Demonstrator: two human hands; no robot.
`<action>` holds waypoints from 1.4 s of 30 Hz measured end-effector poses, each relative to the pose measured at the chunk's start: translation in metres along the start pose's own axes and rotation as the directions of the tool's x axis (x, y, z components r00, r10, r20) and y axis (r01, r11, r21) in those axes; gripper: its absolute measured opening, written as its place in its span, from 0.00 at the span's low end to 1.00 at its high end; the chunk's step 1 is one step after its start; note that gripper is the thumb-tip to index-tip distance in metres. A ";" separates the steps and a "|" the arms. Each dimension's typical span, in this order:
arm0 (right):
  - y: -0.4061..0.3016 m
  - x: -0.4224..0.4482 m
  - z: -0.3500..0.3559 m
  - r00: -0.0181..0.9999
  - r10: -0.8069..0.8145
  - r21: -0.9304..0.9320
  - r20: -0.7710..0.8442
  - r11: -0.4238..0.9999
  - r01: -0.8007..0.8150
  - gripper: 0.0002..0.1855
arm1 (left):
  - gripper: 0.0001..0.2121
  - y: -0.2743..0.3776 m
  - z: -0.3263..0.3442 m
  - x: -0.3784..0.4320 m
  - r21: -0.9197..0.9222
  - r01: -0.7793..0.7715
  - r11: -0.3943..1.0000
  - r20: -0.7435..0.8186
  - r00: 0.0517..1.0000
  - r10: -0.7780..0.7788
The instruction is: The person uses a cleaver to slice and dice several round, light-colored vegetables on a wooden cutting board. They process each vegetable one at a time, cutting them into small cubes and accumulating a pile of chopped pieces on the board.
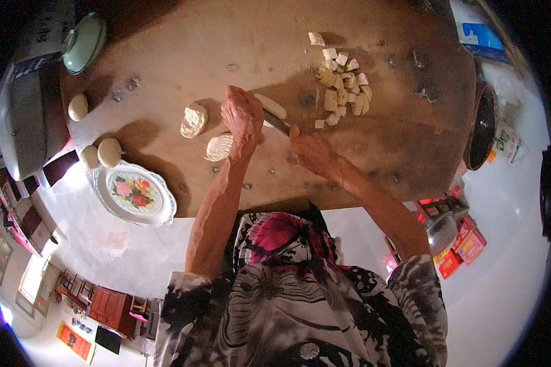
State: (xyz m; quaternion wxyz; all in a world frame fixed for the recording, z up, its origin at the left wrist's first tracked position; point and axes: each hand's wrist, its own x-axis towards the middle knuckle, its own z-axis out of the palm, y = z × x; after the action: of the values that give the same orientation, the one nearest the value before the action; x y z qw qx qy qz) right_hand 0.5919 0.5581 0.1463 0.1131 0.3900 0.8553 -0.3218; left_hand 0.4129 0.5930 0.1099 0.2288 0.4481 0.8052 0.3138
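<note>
My right hand point(314, 151) grips a knife point(278, 123), its dark blade slanting up and left to my left hand. My left hand point(242, 117) is curled at the far end of the blade, and what its fingers hold or press is hidden. A long pale slice point(271, 105), apparently of bun, lies just beyond the blade. To the left of my left hand is a cut bun piece point(193, 120) with a rough face. Another cut piece point(219, 147) lies partly behind my left wrist. A heap of diced bun cubes point(346, 85) sits farther off, to the right.
On the wooden tabletop point(275, 192), a whole bun point(78, 108) lies at the left edge. Two more buns point(109, 152) rest by a flower-patterned oval plate point(135, 192) at the near left. A lidded green dish point(85, 43) stands at the far left. A dark round vessel point(480, 126) is beyond the right edge.
</note>
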 end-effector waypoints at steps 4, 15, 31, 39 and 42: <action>-0.001 0.005 -0.006 0.997 -0.044 0.017 -0.071 0.999 0.045 0.17 | 0.08 -0.012 -0.003 0.008 0.009 -0.118 0.993 0.039 0.992 0.117; 0.000 -0.012 0.026 0.944 -0.061 0.103 -0.325 0.990 0.100 0.17 | 0.24 -0.017 -0.047 0.003 -0.444 0.227 0.867 0.279 0.954 -0.107; -0.008 -0.085 0.002 0.797 0.501 0.561 -0.337 0.787 -0.257 0.11 | 0.25 -0.018 -0.005 -0.012 -0.009 -0.673 0.740 0.469 0.650 0.598; -0.018 -0.041 -0.022 0.859 0.428 0.449 -0.282 0.850 -0.276 0.09 | 0.27 -0.009 0.004 -0.043 -0.030 -0.477 0.878 0.281 0.839 0.466; -0.012 -0.025 -0.024 0.898 0.323 0.386 -0.298 0.901 -0.196 0.09 | 0.26 -0.014 0.000 -0.044 -0.069 -0.445 0.893 0.260 0.856 0.447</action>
State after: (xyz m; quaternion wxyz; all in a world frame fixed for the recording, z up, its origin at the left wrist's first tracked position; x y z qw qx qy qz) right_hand 0.6017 0.5531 0.1817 -0.0710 0.5677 0.7305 -0.3728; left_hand 0.4267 0.5491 0.1036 0.2584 0.6598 0.6400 0.2970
